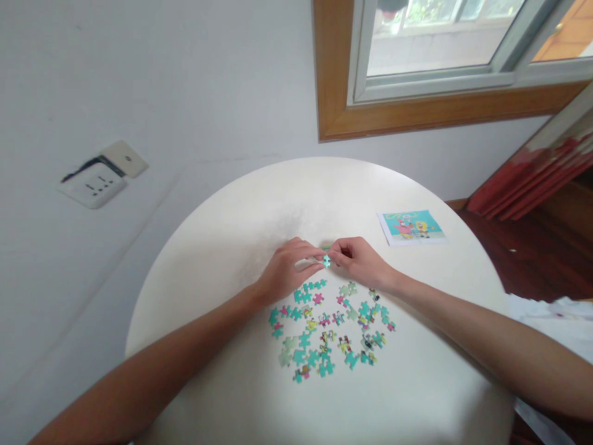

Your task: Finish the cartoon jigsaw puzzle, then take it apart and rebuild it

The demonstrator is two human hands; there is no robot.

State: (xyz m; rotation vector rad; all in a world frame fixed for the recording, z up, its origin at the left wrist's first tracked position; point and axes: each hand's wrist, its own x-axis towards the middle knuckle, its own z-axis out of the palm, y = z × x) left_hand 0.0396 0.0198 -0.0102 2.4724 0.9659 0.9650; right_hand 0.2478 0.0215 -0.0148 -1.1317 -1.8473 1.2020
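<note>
A small teal jigsaw piece (327, 261) is pinched between the thumb and fingertips of my left hand (290, 266), just above the table. Curled in from the other side, my right hand (361, 259) has its thumb and forefinger closed at the same piece's right edge. A strip of green (326, 248) shows behind the fingertips; what it belongs to is partly hidden. Nearer to me lie many loose jigsaw pieces (313, 357), mostly teal, with some pink, yellow and pale green ones. Some lie close together or overlap.
The round white table (222, 228) stands against a wall. On its right side lies a cartoon picture card (412, 227). A wall socket (95, 184) is at left, a wood-framed window (435, 111) above, and a red curtain (532, 176) at right. White cloth (556, 318) is beside the table.
</note>
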